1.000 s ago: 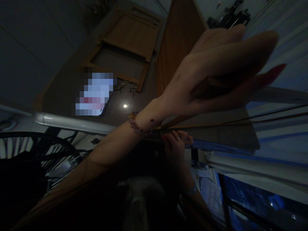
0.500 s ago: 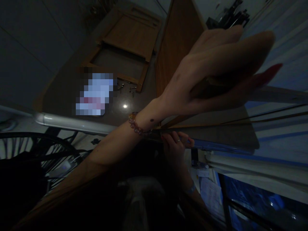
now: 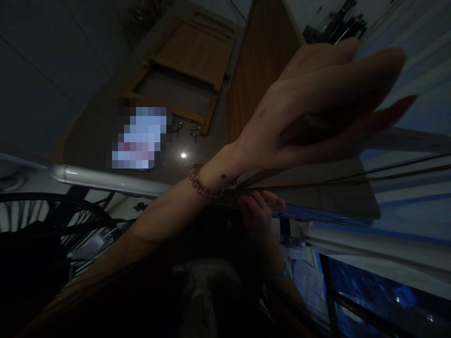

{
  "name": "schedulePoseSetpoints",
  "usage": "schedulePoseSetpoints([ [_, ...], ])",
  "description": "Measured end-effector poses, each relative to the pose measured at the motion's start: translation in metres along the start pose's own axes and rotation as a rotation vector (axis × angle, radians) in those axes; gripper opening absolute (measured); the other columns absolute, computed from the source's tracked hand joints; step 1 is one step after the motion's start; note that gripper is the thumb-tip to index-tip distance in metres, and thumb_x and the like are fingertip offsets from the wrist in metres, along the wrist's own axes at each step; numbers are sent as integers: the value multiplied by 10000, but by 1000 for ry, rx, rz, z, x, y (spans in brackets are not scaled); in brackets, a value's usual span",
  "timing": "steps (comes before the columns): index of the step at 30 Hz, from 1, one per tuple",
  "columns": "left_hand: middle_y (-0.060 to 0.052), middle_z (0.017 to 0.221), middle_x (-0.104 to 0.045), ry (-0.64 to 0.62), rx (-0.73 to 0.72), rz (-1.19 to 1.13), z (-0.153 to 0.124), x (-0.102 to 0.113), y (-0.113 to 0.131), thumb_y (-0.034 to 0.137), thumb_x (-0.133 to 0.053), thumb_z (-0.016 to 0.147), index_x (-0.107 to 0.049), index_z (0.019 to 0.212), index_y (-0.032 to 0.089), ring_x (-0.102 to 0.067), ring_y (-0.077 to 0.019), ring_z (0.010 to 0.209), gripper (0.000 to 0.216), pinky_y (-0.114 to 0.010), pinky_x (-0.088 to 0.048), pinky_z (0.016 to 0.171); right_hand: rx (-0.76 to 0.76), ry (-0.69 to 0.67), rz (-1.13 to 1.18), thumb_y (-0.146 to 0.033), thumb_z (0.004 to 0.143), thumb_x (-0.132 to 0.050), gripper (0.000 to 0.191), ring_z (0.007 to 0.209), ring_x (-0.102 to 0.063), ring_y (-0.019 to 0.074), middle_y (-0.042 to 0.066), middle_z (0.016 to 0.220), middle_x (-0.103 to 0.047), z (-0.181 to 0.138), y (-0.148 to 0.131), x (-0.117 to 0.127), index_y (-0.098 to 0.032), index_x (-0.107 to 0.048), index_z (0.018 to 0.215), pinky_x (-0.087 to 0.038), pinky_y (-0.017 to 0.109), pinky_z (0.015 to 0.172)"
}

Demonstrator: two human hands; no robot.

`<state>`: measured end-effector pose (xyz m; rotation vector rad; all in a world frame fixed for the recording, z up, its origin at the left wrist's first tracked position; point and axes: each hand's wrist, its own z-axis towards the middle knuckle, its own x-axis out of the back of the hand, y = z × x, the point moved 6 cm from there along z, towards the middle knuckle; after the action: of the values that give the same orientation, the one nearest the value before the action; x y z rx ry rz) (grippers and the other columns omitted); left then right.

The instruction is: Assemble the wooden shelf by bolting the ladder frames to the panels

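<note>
My left hand (image 3: 299, 103) reaches across to the upper right, its fingers wrapped round an edge of a wooden piece that stands on the table. An upright brown wooden panel (image 3: 260, 56) rises just behind this hand. The forearm wears a beaded bracelet. Lower down, at the table's near edge, my right hand (image 3: 259, 206) is closed with curled fingers, a ring on one of them. It sits by the low end of the wooden piece. Whatever its fingertips pinch is too dark and small to make out.
A flat wooden frame with a panel (image 3: 190, 51) lies on the grey table (image 3: 169, 176). Several small screws (image 3: 193, 131) lie near its corner. A lit, blurred-out phone (image 3: 141, 136) is to their left. Dark objects (image 3: 338, 28) stand at the back right; a black chair (image 3: 52, 202) is at left.
Both hands have shifted very slightly to the right. Their grips look the same, and the wooden parts, screws and phone stay in place.
</note>
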<state>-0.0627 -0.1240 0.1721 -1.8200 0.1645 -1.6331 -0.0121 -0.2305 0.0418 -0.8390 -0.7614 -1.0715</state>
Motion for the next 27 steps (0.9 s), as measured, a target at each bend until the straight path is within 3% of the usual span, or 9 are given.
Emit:
schedulePoseSetpoints([
  [2, -12, 1042, -604, -55, -47, 36, 0, 1, 4, 268, 327, 537, -664, 791, -53, -533, -198, 1084, 1072, -133, -230, 519, -8, 10, 1, -250, 936, -507, 187, 950, -434, 208, -10, 754, -620, 0, -1, 2, -252, -621, 788, -202, 396, 854],
  [4, -19, 1071, -583, -9, 42, 37, -1, 9, 1, 216, 350, 493, -652, 838, -69, -522, -194, 1094, 1097, -147, -228, 524, -15, 7, -8, -250, 942, -489, 204, 946, -437, 210, -9, 746, -618, 0, -2, 2, -245, -615, 782, -196, 400, 855],
  [8, -18, 1122, -547, 296, 388, -122, -14, 36, -20, 161, 352, 561, -636, 937, -29, -424, -217, 1225, 1074, -222, -328, 590, -41, -29, 11, -225, 927, -502, 181, 941, -438, 214, -2, 749, -606, 0, 0, -4, -246, -626, 796, -214, 387, 844],
  [14, 1, 1038, -550, 647, 482, -469, -26, 47, -33, 330, 254, 791, -641, 846, 32, -523, -175, 1197, 945, -246, -419, 738, -46, -38, 72, -211, 921, -517, 166, 929, -437, 214, 7, 767, -593, 1, 1, -6, -250, -638, 814, -241, 369, 832],
  [16, -5, 1059, -543, 694, 547, -533, -27, 46, -36, 359, 215, 814, -637, 850, 29, -549, -163, 1174, 914, -229, -422, 750, -51, -38, 91, -209, 927, -507, 173, 920, -437, 211, 9, 762, -590, 1, 2, -7, -250, -642, 826, -246, 364, 821],
  [21, -8, 1105, -522, 662, 494, -552, -22, 41, -34, 343, 225, 825, -612, 1027, 80, -516, -244, 1205, 900, -269, -471, 715, -65, -9, 125, -227, 933, -499, 190, 928, -429, 214, 15, 752, -589, 2, 2, -6, -237, -636, 803, -248, 360, 807],
  [27, -4, 1042, -518, 860, 497, -700, -31, 38, -38, 434, 39, 907, -522, 1202, 135, -589, -225, 1125, 700, -264, -484, 688, -34, 49, 58, -235, 940, -487, 196, 917, -442, 206, 1, 755, -620, 2, 0, -5, -243, -626, 802, -219, 382, 823],
])
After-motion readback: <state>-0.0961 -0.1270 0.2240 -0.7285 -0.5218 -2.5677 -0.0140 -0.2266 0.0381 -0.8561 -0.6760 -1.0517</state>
